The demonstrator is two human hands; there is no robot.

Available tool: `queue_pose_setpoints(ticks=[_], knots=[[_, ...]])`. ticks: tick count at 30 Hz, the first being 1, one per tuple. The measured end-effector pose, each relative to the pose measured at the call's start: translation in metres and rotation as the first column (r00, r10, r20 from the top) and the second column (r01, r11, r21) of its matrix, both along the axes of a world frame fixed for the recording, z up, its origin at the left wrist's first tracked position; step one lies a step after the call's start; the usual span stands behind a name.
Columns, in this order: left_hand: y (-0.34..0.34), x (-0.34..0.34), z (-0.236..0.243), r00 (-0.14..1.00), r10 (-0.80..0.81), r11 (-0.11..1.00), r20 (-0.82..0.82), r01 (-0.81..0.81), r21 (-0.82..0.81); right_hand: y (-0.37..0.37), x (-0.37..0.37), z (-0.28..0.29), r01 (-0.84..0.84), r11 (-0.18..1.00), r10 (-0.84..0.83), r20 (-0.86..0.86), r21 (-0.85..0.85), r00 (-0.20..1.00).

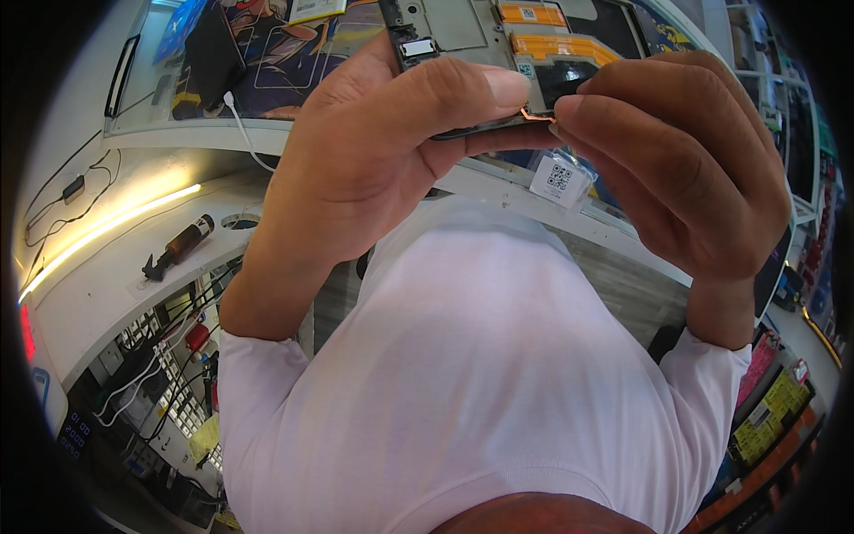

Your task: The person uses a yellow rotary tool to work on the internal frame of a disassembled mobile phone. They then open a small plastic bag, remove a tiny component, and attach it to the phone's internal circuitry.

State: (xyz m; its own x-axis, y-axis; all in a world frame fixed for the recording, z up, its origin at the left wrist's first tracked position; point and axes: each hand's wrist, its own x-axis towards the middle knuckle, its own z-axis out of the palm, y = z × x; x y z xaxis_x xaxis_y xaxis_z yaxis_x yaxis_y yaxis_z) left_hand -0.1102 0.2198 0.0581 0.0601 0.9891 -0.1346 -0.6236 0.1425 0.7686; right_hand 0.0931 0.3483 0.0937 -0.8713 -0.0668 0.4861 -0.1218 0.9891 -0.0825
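Observation:
An opened phone (pixel 454 27), its inner metal frame and wide orange ribbon cables (pixel 560 44) exposed, is held near the top of the view. My left hand (pixel 347 169) grips it along the near side, with the thumb on top and the fingers underneath. From the phone's near edge a thin orange flex cable (pixel 537 117) sticks out. My right hand (pixel 685 160) pinches the end of this cable between thumb and fingertips. Just below the fingertips is a small clear plastic bag (pixel 562 182) with a white code label.
On the glass-topped counter (pixel 196 133) lie a black phone (pixel 213 53) with a white cable (pixel 245 133) and a silver-yellow flat pack (pixel 316 9). A dark bottle (pixel 182 245) lies on the lower white shelf at left, beside a lit strip (pixel 116 238). Wires hang below.

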Motion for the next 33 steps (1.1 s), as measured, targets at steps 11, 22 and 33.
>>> queue_pose_setpoints(ticks=[11, 22, 33], knots=[[-0.005, -0.014, -0.019, 0.997, 0.024, 0.999, 0.079, -0.026, 0.033, 0.0, -0.004, -0.001, -0.017, 0.999, 0.018, -0.025, 0.036, 1.0], [-0.004, -0.011, -0.023, 0.996, 0.09, 0.994, -0.021, -0.088, 0.06, -0.004, -0.009, -0.001, 0.029, 0.999, -0.029, -0.013, -0.038, 0.999], [-0.004, -0.009, -0.024, 0.984, 0.129, 0.991, -0.124, -0.122, 0.06, -0.012, -0.01, -0.022, 0.098, 0.989, -0.114, -0.145, -0.111, 0.983]])
